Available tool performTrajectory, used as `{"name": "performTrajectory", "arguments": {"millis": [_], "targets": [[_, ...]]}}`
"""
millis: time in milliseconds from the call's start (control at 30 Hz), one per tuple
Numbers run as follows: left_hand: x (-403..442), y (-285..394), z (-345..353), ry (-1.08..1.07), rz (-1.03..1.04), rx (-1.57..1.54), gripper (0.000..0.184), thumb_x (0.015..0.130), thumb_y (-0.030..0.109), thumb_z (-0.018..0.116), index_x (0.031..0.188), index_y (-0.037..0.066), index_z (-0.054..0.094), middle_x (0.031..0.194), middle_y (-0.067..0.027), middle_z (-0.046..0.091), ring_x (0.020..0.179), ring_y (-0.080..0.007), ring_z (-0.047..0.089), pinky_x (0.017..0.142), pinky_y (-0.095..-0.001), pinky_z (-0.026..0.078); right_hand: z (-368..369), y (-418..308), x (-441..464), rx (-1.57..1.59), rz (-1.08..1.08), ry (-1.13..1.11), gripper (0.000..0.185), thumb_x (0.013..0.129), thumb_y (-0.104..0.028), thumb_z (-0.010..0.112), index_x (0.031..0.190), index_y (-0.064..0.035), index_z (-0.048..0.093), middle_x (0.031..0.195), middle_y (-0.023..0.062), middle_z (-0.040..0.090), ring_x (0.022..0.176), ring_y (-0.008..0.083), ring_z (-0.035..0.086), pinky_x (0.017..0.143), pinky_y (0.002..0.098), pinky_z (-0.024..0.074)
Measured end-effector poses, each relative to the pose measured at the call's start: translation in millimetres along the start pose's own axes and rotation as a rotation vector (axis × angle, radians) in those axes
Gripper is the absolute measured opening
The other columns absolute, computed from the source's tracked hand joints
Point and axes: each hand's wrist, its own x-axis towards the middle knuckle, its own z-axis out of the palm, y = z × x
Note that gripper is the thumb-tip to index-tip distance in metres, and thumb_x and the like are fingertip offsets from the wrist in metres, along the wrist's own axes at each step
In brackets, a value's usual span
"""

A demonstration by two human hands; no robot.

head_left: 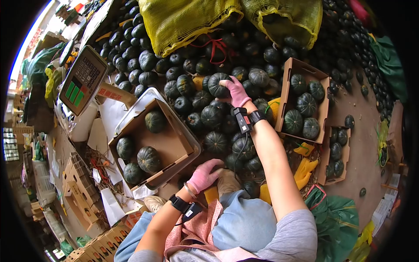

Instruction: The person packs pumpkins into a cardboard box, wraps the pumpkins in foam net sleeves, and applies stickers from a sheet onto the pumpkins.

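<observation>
My right hand [237, 92], in a pink glove, grips a dark green kabocha squash [217, 85] on top of the pile. My left hand [205, 175], gloved in pink too, is low beside my knee with its fingers apart and nothing in it. Left of the pile, a cardboard box [176, 131] with several squashes in it rests on the metal pan of a scale [84, 81]. Another cardboard box [323, 75] holding several squashes stands right of my right forearm.
Yellow mesh sacks [187, 24] lie at the far side of the pile. A smaller box of squashes [336, 150] stands at right, near yellow gloves [305, 172] and a green sack [334, 218]. Flattened cardboard [80, 192] and paper sheets [112, 207] lie at lower left.
</observation>
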Motion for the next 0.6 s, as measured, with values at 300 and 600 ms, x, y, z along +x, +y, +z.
{"name": "performTrajectory", "arguments": {"millis": [300, 600], "targets": [[-8, 15, -1, -0.064, 0.006, -0.266, 0.035, 0.091, 0.021, 0.061, 0.120, 0.003, 0.054, 0.106, -0.0109, 0.063, 0.096, -0.0185, 0.061, 0.084, -0.0304, 0.050, -9, -4, -11, 0.179, 0.077, -0.268, 0.063, 0.082, -0.063, 0.056, 0.117, -0.0101, 0.057, 0.104, 0.0080, 0.066, 0.090, 0.0238, 0.066, 0.066, 0.0452, 0.0581], [-21, 80, -69, 0.111, 0.038, -0.808, 0.036, 0.098, 0.022, 0.049, 0.128, 0.002, 0.044, 0.111, -0.0132, 0.060, 0.097, -0.0184, 0.062, 0.083, -0.0286, 0.050, 49, 8, -54, -0.468, -0.202, -0.472, 0.048, 0.075, -0.025, 0.077, 0.111, -0.0029, 0.056, 0.104, 0.0030, 0.058, 0.098, 0.0123, 0.052, 0.089, 0.0285, 0.0442]]}}
